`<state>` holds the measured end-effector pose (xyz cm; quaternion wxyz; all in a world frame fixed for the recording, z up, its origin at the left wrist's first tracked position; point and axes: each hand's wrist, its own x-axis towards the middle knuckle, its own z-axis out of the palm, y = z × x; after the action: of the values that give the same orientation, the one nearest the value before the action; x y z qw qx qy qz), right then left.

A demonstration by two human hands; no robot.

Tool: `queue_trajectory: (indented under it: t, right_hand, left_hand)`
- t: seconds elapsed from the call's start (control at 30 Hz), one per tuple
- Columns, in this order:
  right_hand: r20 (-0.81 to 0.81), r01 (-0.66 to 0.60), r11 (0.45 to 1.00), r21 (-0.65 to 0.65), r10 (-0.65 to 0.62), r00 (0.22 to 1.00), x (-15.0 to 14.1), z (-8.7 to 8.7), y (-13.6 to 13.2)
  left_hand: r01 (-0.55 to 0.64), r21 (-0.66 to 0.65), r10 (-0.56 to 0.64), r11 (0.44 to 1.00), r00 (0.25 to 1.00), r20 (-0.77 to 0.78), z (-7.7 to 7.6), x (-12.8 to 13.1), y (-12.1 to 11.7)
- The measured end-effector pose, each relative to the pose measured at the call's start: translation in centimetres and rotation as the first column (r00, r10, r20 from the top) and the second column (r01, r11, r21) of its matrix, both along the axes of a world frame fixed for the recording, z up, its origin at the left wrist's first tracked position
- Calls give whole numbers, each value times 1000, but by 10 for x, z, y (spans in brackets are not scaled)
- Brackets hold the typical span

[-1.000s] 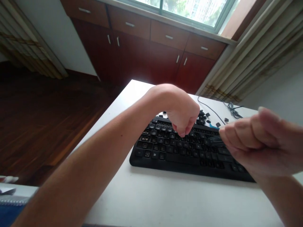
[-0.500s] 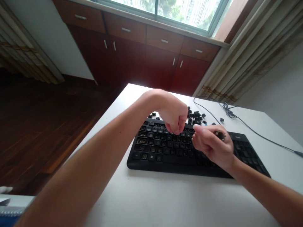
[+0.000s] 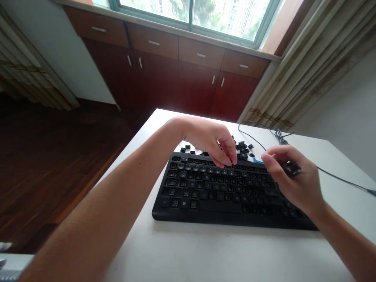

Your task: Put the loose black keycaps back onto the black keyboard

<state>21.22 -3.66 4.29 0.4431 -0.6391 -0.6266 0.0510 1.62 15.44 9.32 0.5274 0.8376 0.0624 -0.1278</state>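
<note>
A black computer keyboard lies on the white table, with many keycaps pulled off and bare switches showing. My left hand hangs over its top row, fingertips pinched down on the keys; whether they grip anything is hidden. Beyond that edge lies a heap of loose black keycaps. Over the keyboard's right part, my right hand pinches a small black keycap between thumb and fingers. A small blue item pokes out near its fingertips, partly hidden.
A thin dark cable runs along the table's far right, with a coiled bundle behind the keycaps. The table's left edge drops to a wooden floor. Reddish-brown cabinets stand beyond the far edge, under a window.
My right hand has moved to the right, farther from my left hand, with the small black piece still in its fingers. My left hand stays at the top row. The view has tilted slightly.
</note>
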Motion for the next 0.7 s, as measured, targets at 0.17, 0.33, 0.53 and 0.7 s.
queue_trajectory:
  t: [0.17, 0.33, 0.53, 0.7]
  right_hand:
    - [168, 99, 992, 80, -111, 979, 14, -8, -9]
    - [169, -1, 995, 100, -16, 986, 15, -15, -7]
    - [164, -73, 991, 111, 55, 985, 14, -21, -8]
    - [130, -95, 985, 144, 76, 989, 14, -23, -9]
  left_hand:
    - [-86, -159, 104, 984, 989, 105, -2, 4, -2]
    - [-152, -282, 221, 947, 948, 229, -12, 20, -6]
    - [-107, -369, 189, 923, 963, 193, -17, 36, -18]
    - [-70, -377, 146, 924, 973, 179, -17, 38, -20]
